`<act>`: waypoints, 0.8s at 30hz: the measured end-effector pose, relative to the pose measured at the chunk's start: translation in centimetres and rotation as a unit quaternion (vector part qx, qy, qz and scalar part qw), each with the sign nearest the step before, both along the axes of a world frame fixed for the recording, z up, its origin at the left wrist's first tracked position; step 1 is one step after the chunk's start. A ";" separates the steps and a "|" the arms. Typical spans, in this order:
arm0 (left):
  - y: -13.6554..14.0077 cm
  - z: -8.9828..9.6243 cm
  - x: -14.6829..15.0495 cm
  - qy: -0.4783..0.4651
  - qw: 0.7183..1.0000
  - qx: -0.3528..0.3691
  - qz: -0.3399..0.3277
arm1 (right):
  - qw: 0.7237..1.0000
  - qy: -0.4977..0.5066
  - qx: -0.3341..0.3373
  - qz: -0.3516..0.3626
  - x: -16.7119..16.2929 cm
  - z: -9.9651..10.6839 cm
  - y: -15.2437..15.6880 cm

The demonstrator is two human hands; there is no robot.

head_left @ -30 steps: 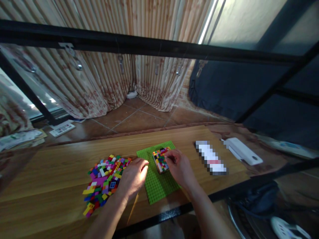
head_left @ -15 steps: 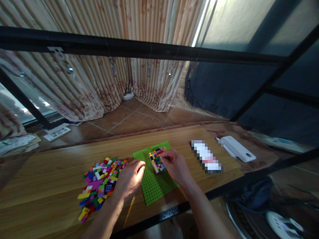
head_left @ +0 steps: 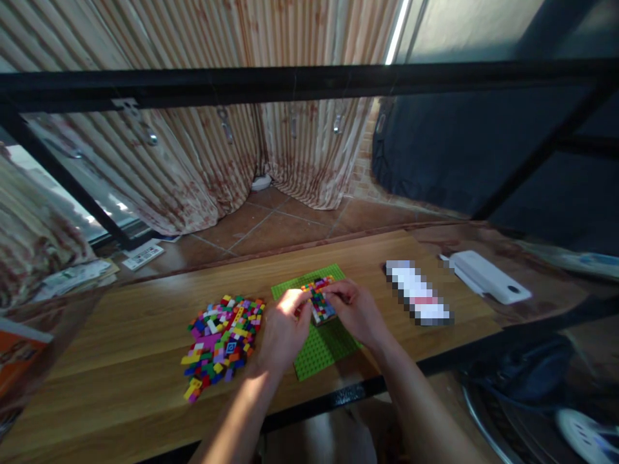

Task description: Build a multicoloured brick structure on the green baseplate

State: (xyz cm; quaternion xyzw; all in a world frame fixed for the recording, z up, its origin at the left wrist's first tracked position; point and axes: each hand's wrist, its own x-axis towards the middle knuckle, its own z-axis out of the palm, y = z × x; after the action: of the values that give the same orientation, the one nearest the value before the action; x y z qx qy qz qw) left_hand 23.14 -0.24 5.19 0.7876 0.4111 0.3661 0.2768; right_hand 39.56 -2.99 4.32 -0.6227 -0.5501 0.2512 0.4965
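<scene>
Between left hand [head_left: 288, 327] and right hand [head_left: 358, 312], grips unclear, sits the brick block [head_left: 321, 310].

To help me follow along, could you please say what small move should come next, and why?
Perhaps press gently on the brick block, since the left hand and right hand are both close over it, above the green baseplate.

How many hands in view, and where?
2: the left hand at the left side of the multicolored brick build on the green baseplate, the right hand at its right side. No others show.
</scene>
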 end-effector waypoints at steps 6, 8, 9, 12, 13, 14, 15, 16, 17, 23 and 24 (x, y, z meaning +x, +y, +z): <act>-0.2 0.8 1.7 0.020 1.000 -0.001 0.020 | 1.000 -0.018 -0.008 -0.009 0.0 0.5 -0.1; -0.2 0.9 2.3 0.027 0.999 -0.003 0.026 | 1.000 -0.017 -0.009 -0.008 0.0 0.7 -0.1; -0.2 0.9 2.5 0.030 0.999 -0.004 0.030 | 1.000 -0.015 -0.007 -0.007 0.0 0.8 -0.1; 0.0 0.9 3.1 0.038 0.998 -0.010 0.045 | 1.000 -0.004 -0.006 -0.005 0.1 1.0 -0.1; 0.1 0.9 3.2 0.039 0.998 -0.012 0.047 | 1.000 -0.002 -0.008 -0.005 0.1 1.1 -0.1; 0.2 0.9 3.2 0.037 0.998 -0.012 0.044 | 1.000 0.000 -0.011 -0.005 0.1 1.1 -0.1; 0.3 0.9 3.2 0.035 0.999 -0.011 0.040 | 1.000 0.000 -0.014 -0.005 0.2 1.2 -0.1; 0.4 0.9 3.1 0.031 0.999 -0.010 0.034 | 1.000 0.001 -0.018 -0.007 0.2 1.2 -0.1; 0.6 0.9 3.0 0.028 0.999 -0.010 0.026 | 1.000 0.003 -0.021 -0.010 0.2 1.2 -0.1; 1.2 1.2 2.3 0.020 1.000 0.001 -0.015 | 0.999 0.005 -0.019 -0.037 0.1 1.1 0.0; 1.2 1.3 2.3 0.020 1.000 0.003 -0.019 | 0.999 0.002 -0.018 -0.036 0.1 1.1 0.0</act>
State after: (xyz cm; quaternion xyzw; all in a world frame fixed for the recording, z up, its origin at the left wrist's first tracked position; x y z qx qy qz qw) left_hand 25.48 0.98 6.49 0.8034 0.4004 0.3463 0.2726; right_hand 39.64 -2.99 5.46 -0.6500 -0.5218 0.2444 0.4954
